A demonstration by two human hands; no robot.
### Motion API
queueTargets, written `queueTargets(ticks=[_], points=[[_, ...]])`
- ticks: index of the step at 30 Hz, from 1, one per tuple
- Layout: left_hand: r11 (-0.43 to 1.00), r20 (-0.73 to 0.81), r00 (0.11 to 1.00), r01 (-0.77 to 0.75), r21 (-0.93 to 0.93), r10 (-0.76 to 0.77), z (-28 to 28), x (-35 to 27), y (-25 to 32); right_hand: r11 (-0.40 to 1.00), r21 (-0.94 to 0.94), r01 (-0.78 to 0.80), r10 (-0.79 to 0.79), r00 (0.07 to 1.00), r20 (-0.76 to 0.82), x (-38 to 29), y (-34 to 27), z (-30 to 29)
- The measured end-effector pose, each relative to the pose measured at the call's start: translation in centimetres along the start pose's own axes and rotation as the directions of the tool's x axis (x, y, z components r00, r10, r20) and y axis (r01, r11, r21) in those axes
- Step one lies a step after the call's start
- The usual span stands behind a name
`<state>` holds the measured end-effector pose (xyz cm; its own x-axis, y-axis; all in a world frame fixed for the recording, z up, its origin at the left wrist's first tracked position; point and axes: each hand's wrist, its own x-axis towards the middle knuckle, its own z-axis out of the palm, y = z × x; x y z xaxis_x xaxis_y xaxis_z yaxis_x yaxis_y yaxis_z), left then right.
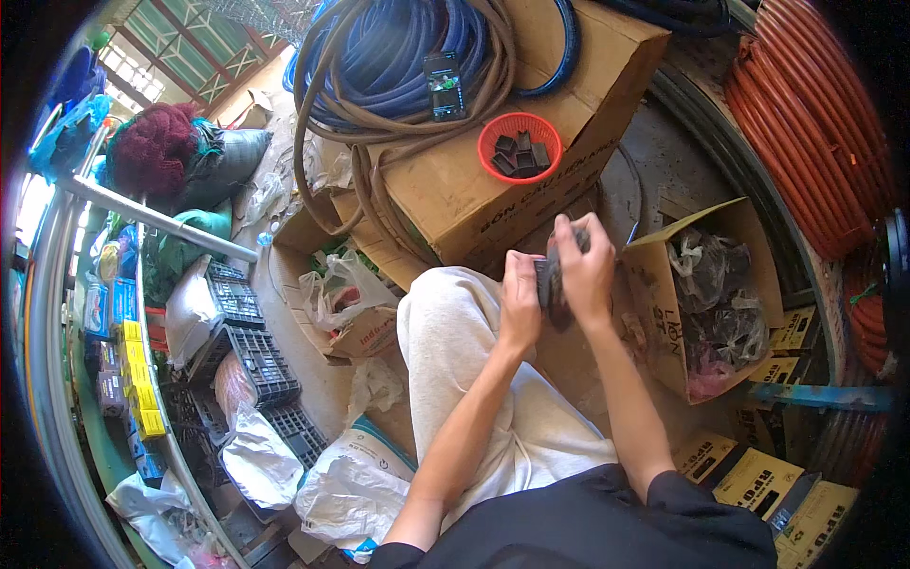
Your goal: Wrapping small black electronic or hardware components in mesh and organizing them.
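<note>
In front of my raised knee, my left hand point(520, 299) grips a small dark ribbed block point(543, 283) between thumb and fingers. My right hand point(589, 274) pinches a dark, blurred, fuzzy-looking piece point(558, 309) right against it. Whether that piece is a brush or a wad of material I cannot tell. Beyond my hands, a red plastic basket point(485, 160) holds several small black rectangular pieces point(525, 153). The basket sits on a large cardboard box point(455, 192).
Coiled blue hose point(384, 64) lies on the box with a phone point(444, 85) propped against it. To the right, an open carton point(643, 313) contains dark bagged items. Black plastic crates point(259, 366) and another open carton point(355, 334) stand left. Orange pipe coils point(810, 135) are far right.
</note>
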<state>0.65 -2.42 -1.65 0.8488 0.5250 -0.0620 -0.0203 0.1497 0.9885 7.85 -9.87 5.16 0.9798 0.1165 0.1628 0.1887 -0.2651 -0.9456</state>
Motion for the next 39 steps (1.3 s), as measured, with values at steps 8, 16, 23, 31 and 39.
queueTargets(ticks=[8, 16, 23, 31, 39], points=[[0.999, 0.006, 1.0, 0.021, 0.046, -0.021, -0.6, -0.8, 0.4, 0.989, -0.073, 0.132, -0.136, 0.989, -0.055, -0.6, -0.2, 0.4], [0.998, -0.129, 0.99, -0.058, -0.013, 0.056, -0.5, -0.3, 0.5, 0.959, -0.183, 0.216, -0.219, 0.976, 0.007, -1.7, -0.8, 1.1], [0.994, -0.217, 0.974, -0.08, -0.07, 0.063, 0.0, -0.7, 1.3, 0.948, -0.198, 0.248, -0.266, 0.962, -0.067, -0.8, 0.1, 2.3], [0.995, -0.316, 0.944, -0.072, 0.067, 0.089, -0.3, 0.1, 1.3, 0.998, 0.054, 0.016, -0.008, 0.988, -0.153, -2.7, 1.6, 3.3], [0.879, -0.218, 0.951, 0.094, -0.467, -0.218, -1.5, 0.9, 0.2, 0.986, 0.135, 0.093, -0.119, 0.974, 0.192, -3.6, 1.3, 1.5]])
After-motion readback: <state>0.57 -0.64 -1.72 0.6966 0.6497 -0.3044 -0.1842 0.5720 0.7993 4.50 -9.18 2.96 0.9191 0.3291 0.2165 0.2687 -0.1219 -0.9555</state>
